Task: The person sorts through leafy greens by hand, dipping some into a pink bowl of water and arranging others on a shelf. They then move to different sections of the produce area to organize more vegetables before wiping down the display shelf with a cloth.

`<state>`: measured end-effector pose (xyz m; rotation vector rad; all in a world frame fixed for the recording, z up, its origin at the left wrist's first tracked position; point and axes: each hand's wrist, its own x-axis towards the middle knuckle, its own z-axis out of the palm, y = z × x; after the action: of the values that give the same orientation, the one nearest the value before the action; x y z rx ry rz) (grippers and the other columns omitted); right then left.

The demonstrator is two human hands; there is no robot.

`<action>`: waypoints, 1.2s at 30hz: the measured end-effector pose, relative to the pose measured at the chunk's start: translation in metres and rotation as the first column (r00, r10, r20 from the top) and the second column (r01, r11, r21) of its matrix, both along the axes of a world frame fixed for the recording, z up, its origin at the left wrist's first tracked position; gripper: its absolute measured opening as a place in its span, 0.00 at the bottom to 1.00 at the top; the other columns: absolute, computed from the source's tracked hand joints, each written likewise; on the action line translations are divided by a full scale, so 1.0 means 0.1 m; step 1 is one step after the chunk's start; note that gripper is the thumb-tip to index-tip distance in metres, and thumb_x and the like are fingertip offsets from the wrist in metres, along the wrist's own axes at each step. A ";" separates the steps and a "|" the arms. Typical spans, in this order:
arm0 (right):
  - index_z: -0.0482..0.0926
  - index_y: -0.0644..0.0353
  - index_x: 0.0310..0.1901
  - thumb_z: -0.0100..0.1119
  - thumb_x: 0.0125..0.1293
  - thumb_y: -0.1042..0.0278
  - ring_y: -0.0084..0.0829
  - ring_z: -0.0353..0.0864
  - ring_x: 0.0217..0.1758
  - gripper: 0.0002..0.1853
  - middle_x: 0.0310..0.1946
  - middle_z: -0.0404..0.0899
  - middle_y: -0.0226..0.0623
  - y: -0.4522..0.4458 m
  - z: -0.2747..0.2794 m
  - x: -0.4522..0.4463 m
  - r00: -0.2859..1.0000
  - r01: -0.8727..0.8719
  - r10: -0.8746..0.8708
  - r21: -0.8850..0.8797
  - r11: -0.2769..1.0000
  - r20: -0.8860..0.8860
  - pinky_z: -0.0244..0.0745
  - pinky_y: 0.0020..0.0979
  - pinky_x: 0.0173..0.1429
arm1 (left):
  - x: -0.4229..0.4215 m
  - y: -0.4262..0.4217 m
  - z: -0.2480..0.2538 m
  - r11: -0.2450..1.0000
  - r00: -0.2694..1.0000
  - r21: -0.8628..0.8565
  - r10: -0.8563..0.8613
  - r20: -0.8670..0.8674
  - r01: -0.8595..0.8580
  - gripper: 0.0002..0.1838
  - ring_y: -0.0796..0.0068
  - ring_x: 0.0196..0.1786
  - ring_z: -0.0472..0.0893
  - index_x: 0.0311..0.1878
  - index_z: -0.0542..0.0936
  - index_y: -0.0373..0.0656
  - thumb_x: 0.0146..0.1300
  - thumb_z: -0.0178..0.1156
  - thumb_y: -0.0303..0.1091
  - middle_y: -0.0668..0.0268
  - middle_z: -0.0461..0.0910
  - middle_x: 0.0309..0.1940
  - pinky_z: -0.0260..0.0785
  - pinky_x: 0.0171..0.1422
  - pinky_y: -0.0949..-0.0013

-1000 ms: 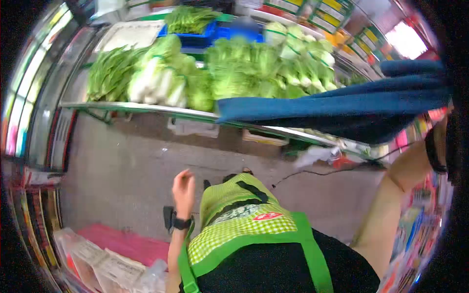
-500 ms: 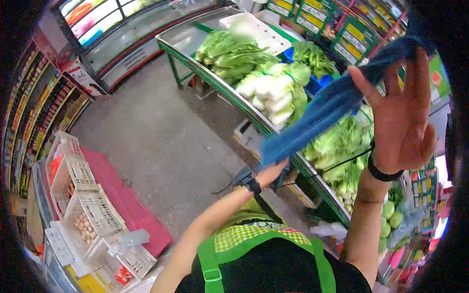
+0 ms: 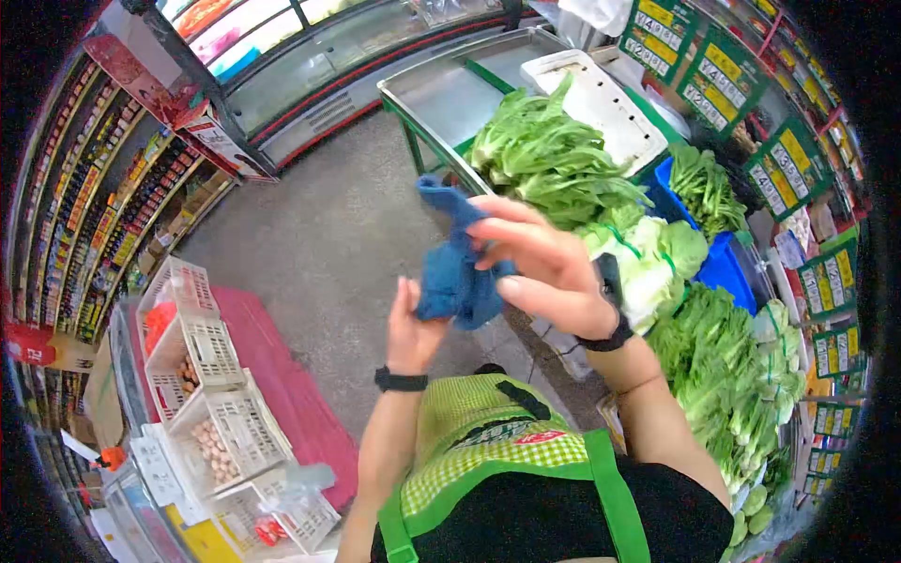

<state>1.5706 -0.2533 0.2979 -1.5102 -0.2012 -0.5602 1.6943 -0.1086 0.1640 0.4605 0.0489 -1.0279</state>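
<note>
A blue cloth (image 3: 449,283) is bunched up in front of my apron, one narrow end sticking up at its top. My left hand (image 3: 414,327) grips it from below and the left, the thumb up along its side. From the right, my right hand (image 3: 547,267) has its fingers bent over the cloth and the thumb against its edge. The right fingertips are partly hidden by the cloth folds. Both wrists wear black bands.
A green-framed stand (image 3: 410,122) on the right carries leafy lettuce (image 3: 554,150), cabbages (image 3: 638,258) and a white crate (image 3: 601,103). White baskets (image 3: 239,422), some holding eggs, stand at lower left. Shelves of jars (image 3: 113,206) line the left; a glass-fronted cabinet (image 3: 310,80) is behind.
The cloth was stretched long between both hands, my right hand raised at upper right. Now it is gathered small, and my right hand has come down and left to it. The view has shifted.
</note>
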 end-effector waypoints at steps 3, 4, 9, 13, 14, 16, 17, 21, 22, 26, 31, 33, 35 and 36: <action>0.70 0.62 0.53 0.55 0.55 0.62 0.39 0.60 0.61 0.24 0.58 0.63 0.44 -0.19 -0.63 0.75 0.981 0.192 -0.189 -0.257 0.947 0.038 0.51 0.36 0.64 | 0.26 -0.02 0.65 0.952 0.976 0.213 0.212 0.051 -0.218 0.20 0.70 0.33 0.72 0.17 0.62 0.53 0.63 0.44 0.50 0.71 0.71 0.20 0.62 0.49 0.60; 0.70 0.61 0.53 0.55 0.55 0.60 0.39 0.60 0.61 0.24 0.57 0.64 0.44 -0.21 -0.81 0.98 0.970 0.235 -0.241 -0.325 0.916 0.021 0.50 0.36 0.64 | 0.45 0.00 0.60 0.951 0.977 0.227 0.205 0.055 -0.212 0.20 0.70 0.33 0.72 0.17 0.62 0.53 0.63 0.44 0.50 0.71 0.71 0.20 0.62 0.49 0.60; 0.70 0.63 0.52 0.47 0.62 0.58 0.32 0.63 0.58 0.21 0.56 0.65 0.41 0.11 -1.45 1.90 0.948 -0.133 0.255 0.489 0.862 -0.192 0.54 0.32 0.63 | 1.40 -0.14 0.47 0.984 0.960 -0.126 0.156 0.232 -0.129 0.14 0.72 0.33 0.71 0.23 0.64 0.51 0.63 0.45 0.43 0.71 0.67 0.22 0.64 0.44 0.64; 0.67 0.64 0.53 0.45 0.65 0.61 0.25 0.66 0.53 0.19 0.52 0.68 0.36 0.17 -1.54 2.61 0.960 0.045 0.216 0.861 0.506 -0.178 0.60 0.27 0.58 | 2.20 -0.43 0.20 0.685 0.233 0.201 -0.047 0.971 -0.700 0.12 0.73 0.45 0.68 0.42 0.67 0.42 0.65 0.43 0.41 0.66 0.68 0.39 0.60 0.52 0.67; 0.67 0.64 0.53 0.45 0.65 0.61 0.25 0.66 0.53 0.19 0.52 0.68 0.36 0.11 -1.52 2.79 0.962 0.053 0.205 0.862 0.504 -0.179 0.60 0.27 0.58 | 2.36 -0.49 0.19 0.554 0.025 0.180 -0.277 0.961 -0.813 0.18 0.70 0.51 0.66 0.51 0.65 0.40 0.67 0.40 0.43 0.61 0.67 0.47 0.57 0.57 0.66; 0.66 0.64 0.54 0.46 0.65 0.62 0.24 0.67 0.51 0.19 0.49 0.70 0.36 -0.06 -1.38 3.14 0.936 0.323 -0.127 0.660 0.678 -0.327 0.62 0.25 0.55 | 2.55 -0.72 0.01 0.668 0.136 0.272 -0.249 0.959 -0.693 0.21 0.65 0.57 0.62 0.56 0.59 0.36 0.67 0.39 0.42 0.56 0.61 0.53 0.52 0.61 0.65; 0.68 0.64 0.51 0.48 0.63 0.62 0.23 0.68 0.48 0.18 0.45 0.72 0.36 -0.15 -1.27 3.31 0.860 0.504 -0.348 0.512 0.695 -0.373 0.64 0.25 0.53 | 2.58 -0.82 -0.07 0.754 0.255 0.356 -0.253 0.933 -0.552 0.25 0.59 0.62 0.57 0.61 0.52 0.32 0.67 0.38 0.40 0.51 0.55 0.59 0.47 0.65 0.64; 0.72 0.64 0.45 0.52 0.62 0.59 0.22 0.69 0.44 0.17 0.40 0.73 0.32 -0.77 -1.15 3.84 0.694 0.720 -0.600 0.394 0.571 -0.398 0.63 0.23 0.51 | 2.92 -1.40 0.17 0.888 0.126 0.314 -0.288 0.949 -0.336 0.40 0.53 0.68 0.45 0.64 0.33 0.30 0.64 0.34 0.53 0.42 0.39 0.65 0.38 0.68 0.60; 0.72 0.65 0.45 0.51 0.62 0.59 0.22 0.68 0.43 0.17 0.40 0.73 0.33 -1.01 -1.22 3.97 0.674 0.739 -0.637 0.364 0.567 -0.374 0.63 0.23 0.51 | 3.09 -1.55 0.08 0.893 -0.044 0.294 -0.327 0.944 -0.340 0.38 0.51 0.69 0.41 0.65 0.34 0.31 0.65 0.35 0.51 0.43 0.37 0.65 0.36 0.69 0.58; 0.69 0.67 0.46 0.48 0.64 0.58 0.23 0.70 0.42 0.19 0.38 0.73 0.34 -1.95 -1.10 4.46 0.583 0.735 -0.774 0.567 0.373 -0.246 0.65 0.25 0.50 | 3.65 -1.96 0.05 0.945 -0.177 0.291 -0.314 0.933 -0.147 0.30 0.52 0.69 0.43 0.65 0.47 0.34 0.66 0.35 0.45 0.47 0.39 0.66 0.37 0.69 0.57; 0.68 0.61 0.46 0.45 0.65 0.57 0.26 0.72 0.41 0.16 0.38 0.72 0.36 -3.31 -1.77 5.07 0.516 0.640 -0.840 0.728 0.248 -0.168 0.67 0.29 0.48 | 4.66 -2.12 -0.34 0.803 0.323 0.536 -0.450 0.832 -0.261 0.21 0.66 0.54 0.70 0.57 0.64 0.33 0.67 0.41 0.38 0.56 0.65 0.56 0.62 0.57 0.66; 0.66 0.65 0.50 0.45 0.64 0.56 0.35 0.71 0.47 0.20 0.42 0.72 0.46 -3.72 -2.38 5.26 0.133 0.968 -0.867 0.250 0.010 -0.481 0.64 0.32 0.52 | 4.97 -2.06 -0.35 0.687 0.402 0.630 -0.494 0.771 -0.363 0.19 0.67 0.51 0.72 0.55 0.66 0.33 0.67 0.41 0.37 0.56 0.69 0.52 0.63 0.55 0.66; 0.63 0.61 0.53 0.53 0.56 0.57 0.48 0.67 0.50 0.26 0.49 0.66 0.51 -3.97 -2.97 5.36 -0.037 0.932 -0.715 -0.283 0.228 -0.699 0.65 0.42 0.52 | 5.09 -2.11 -0.25 0.612 0.554 0.690 -0.445 0.704 -0.385 0.18 0.69 0.49 0.72 0.52 0.68 0.33 0.67 0.42 0.38 0.59 0.71 0.46 0.64 0.54 0.67; 0.62 0.57 0.54 0.58 0.51 0.58 0.49 0.65 0.52 0.29 0.51 0.64 0.49 -4.00 -3.15 5.41 -0.232 0.733 -0.651 -0.570 0.371 -0.722 0.67 0.46 0.49 | 5.20 -2.09 -0.35 0.604 0.569 0.694 -0.434 0.699 -0.393 0.17 0.70 0.48 0.72 0.51 0.68 0.33 0.67 0.42 0.37 0.59 0.71 0.45 0.64 0.55 0.68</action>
<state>2.1119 -0.6534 -0.0169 -1.4947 1.8306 -0.4431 2.2145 -0.3177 0.1289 1.8185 -0.3800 -0.6443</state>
